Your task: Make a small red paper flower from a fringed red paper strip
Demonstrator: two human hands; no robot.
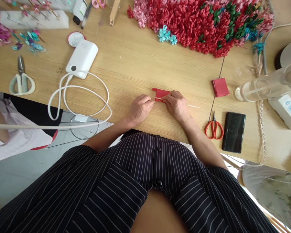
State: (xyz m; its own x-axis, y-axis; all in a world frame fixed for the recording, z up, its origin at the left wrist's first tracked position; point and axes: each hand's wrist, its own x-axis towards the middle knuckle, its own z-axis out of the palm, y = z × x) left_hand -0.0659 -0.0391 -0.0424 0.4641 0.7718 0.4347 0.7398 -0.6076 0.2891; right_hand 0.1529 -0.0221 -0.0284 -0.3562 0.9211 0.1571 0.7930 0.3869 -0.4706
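Note:
On the wooden table (126,68), my hands work close together just in front of me. A small strip of red paper (161,94) lies folded or gathered around a thin wooden stick (191,105). The stick's tip pokes out left of the paper, and its other end extends past my right hand. My left hand (140,110) pinches the stick's left end and the paper's edge between its fingertips. My right hand (176,105) grips the paper and stick from the other side, partly hiding both.
To the right lie a red paper square (220,87), orange-handled scissors (213,127) and a black smartphone (233,132). A mass of red paper flowers (199,26) lies at the far side. A white power bank (81,58) trails a white cable (80,103). A person's striped sleeve (14,136) shows at left.

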